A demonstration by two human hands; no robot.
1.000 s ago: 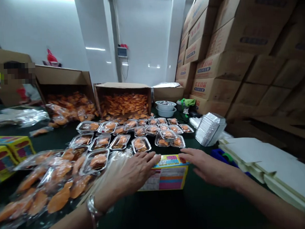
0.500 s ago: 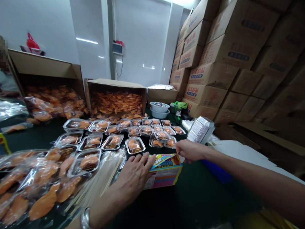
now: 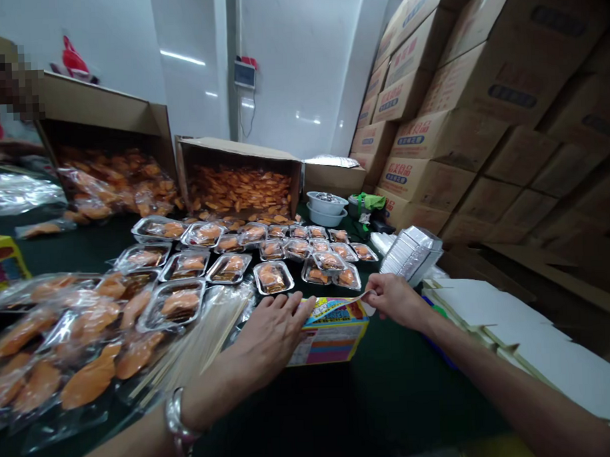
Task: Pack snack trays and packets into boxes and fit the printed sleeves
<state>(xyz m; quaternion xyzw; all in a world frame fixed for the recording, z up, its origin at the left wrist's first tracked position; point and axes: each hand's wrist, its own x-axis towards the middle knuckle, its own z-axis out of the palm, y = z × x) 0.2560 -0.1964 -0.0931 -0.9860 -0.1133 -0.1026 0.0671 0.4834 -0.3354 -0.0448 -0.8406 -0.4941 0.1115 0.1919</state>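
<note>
A small printed carton (image 3: pixel 333 337) in yellow, blue and pink stands on the dark green tabletop in front of me. My left hand (image 3: pixel 273 333), with a silver bangle at the wrist, lies on its top left part with the fingers stretched out. Between thumb and fingers my right hand (image 3: pixel 390 297) pinches the end of a thin pale strip (image 3: pixel 355 298), just beyond the carton's right end. The strip runs back onto the carton's top, lifted at the pinched end. Left of the carton lie thin wooden sticks (image 3: pixel 204 345) in clear plastic.
Foil trays (image 3: pixel 229 268) of orange pieces spread behind the carton, with bagged orange pieces (image 3: pixel 90 376) at left. Open cardboard boxes (image 3: pixel 242 145) stand further back. Stacked foil trays (image 3: pixel 410 255) and white cartons (image 3: pixel 529 334) are at right. Another person's arm (image 3: pixel 12 149) shows far left.
My right hand has moved a little right and up with the strip, which now lifts off the carton's top at that end. My left hand stays on the carton. The view has shifted slightly.
</note>
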